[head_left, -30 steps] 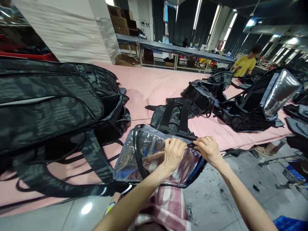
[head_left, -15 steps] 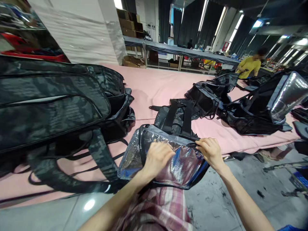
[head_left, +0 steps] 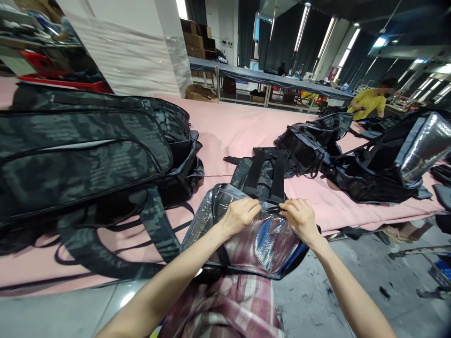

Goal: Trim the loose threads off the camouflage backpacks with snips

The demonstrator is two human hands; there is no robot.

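Note:
A dark bag with a shiny silver foil lining (head_left: 268, 244) lies open at the near edge of the pink table (head_left: 232, 126), its black straps (head_left: 266, 173) pointing away from me. My left hand (head_left: 239, 213) is closed on the bag's top edge, fingers curled over the rim. My right hand (head_left: 299, 218) pinches the same rim just to the right, at a small black piece I cannot name. The two hands sit a few centimetres apart.
A large camouflage bag (head_left: 81, 155) with long handles fills the table's left side. Several more open black bags (head_left: 369, 173) lie to the right. A person in a yellow shirt (head_left: 369, 101) works at the far right. Grey floor with scraps lies below right.
My left hand rose from the foil lining back to the bag's top rim, close to the right hand. The right hand stayed pinched on the rim. The view shifted slightly left.

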